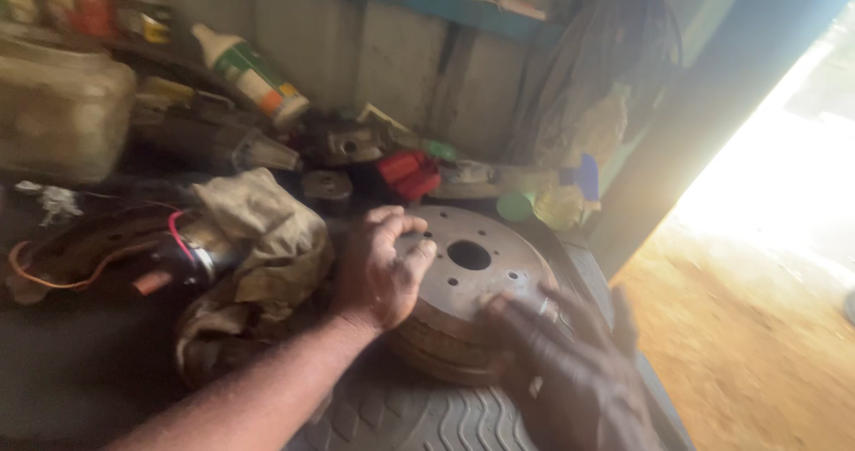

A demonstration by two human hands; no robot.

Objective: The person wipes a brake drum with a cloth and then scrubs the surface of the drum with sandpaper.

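Observation:
A rusty round brake drum (472, 277) with a centre hole and several bolt holes lies flat on a ribbed black rubber mat (419, 411). My left hand (381, 268) grips its left rim, fingers curled over the top edge. My right hand (570, 366) is blurred, fingers spread, resting against the drum's near right edge. Whether it grips the drum I cannot tell.
A crumpled dirty rag (263, 246) lies just left of the drum, beside a motor part with red wires (183, 251). Behind are a red object (410, 173), a white-and-green bottle (252, 73), a plastic jug (58, 104) and metal parts. Sunlit dirt floor (757, 326) lies right.

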